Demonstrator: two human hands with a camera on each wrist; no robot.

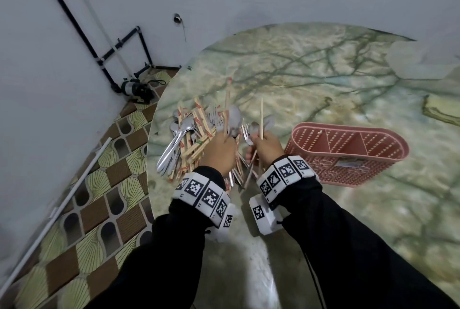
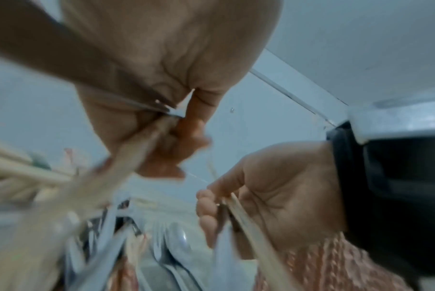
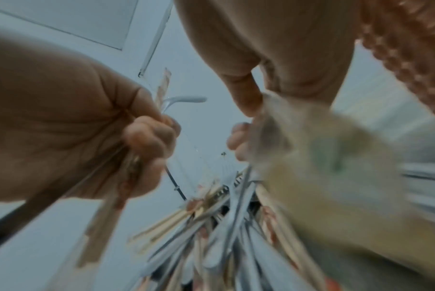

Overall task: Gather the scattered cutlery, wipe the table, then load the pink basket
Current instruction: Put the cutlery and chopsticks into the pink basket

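The left hand [image 1: 219,153] is gripping a fanned bundle of steel spoons, forks and paper-wrapped wooden chopsticks [image 1: 191,134] above the round marble-patterned table [image 1: 323,79]. The right hand [image 1: 267,149] is gripping a steel fork [image 1: 246,134] and a bare wooden chopstick [image 1: 261,117]. The pink perforated plastic basket [image 1: 348,153], divided into compartments, is standing on the table just beside the right hand.
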